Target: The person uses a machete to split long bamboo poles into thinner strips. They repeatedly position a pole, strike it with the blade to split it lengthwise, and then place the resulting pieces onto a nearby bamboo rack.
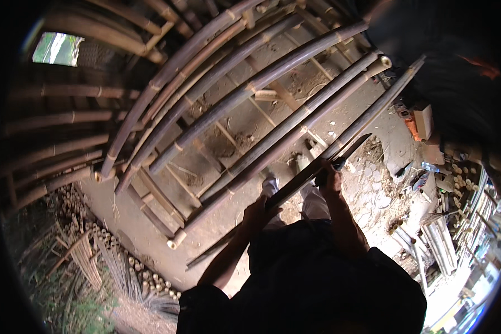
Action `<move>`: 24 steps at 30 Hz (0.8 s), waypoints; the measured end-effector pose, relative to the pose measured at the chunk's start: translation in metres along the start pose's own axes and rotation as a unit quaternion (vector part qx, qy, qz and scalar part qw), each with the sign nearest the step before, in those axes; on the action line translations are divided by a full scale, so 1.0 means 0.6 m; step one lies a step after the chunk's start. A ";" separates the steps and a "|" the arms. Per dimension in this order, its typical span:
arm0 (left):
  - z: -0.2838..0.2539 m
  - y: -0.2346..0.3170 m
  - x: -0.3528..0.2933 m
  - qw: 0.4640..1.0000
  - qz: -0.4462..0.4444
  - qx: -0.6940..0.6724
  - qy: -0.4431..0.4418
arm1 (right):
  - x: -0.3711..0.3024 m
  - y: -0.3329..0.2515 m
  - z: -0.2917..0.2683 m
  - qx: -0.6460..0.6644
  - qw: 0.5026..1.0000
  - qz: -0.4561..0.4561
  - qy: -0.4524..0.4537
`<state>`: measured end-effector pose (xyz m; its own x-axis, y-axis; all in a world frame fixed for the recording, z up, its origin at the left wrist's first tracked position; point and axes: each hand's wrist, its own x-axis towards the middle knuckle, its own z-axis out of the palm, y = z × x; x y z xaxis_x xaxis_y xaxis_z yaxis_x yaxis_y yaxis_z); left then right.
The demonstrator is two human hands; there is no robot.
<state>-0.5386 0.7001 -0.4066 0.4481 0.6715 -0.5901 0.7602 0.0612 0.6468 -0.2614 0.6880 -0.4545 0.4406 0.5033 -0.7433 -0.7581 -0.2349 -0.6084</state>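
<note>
A long bamboo pole slants across in front of my body, from the lower left up to the far right. My left hand is closed around its nearer part, close to my waist. My right hand grips the dark handle of a knife, which looks like a machete. Its blade points up and to the right, close along the pole's near side; whether it touches the pole I cannot tell. Part of the pole between my hands lies in shadow.
Several thick bamboo poles lie side by side on a bamboo frame ahead of me. More poles are at the left. Cut bamboo ends are piled lower left, and split pieces lie at the right. A cardboard box stands far right.
</note>
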 end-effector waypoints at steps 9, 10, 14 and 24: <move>-0.041 -0.054 0.129 0.998 0.013 0.054 0.013 | 0.117 0.013 0.054 0.014 0.999 0.009 -0.035; -0.048 -0.059 0.150 0.997 0.012 0.068 0.038 | 0.124 0.009 0.089 0.006 1.000 0.002 -0.012; -0.063 -0.086 0.239 0.979 0.044 0.077 0.184 | 0.190 0.003 0.175 0.010 1.000 0.000 -0.023; -0.122 -0.242 0.510 0.997 -0.055 -0.024 0.058 | 0.399 0.080 0.185 -0.107 0.986 -0.088 0.098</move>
<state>-0.5460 0.9507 -0.6458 0.3031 0.7393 -0.6013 0.7779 0.1726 0.6043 -0.2458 0.8897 -0.6306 0.6566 0.3869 -0.6474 -0.5523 -0.3379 -0.7621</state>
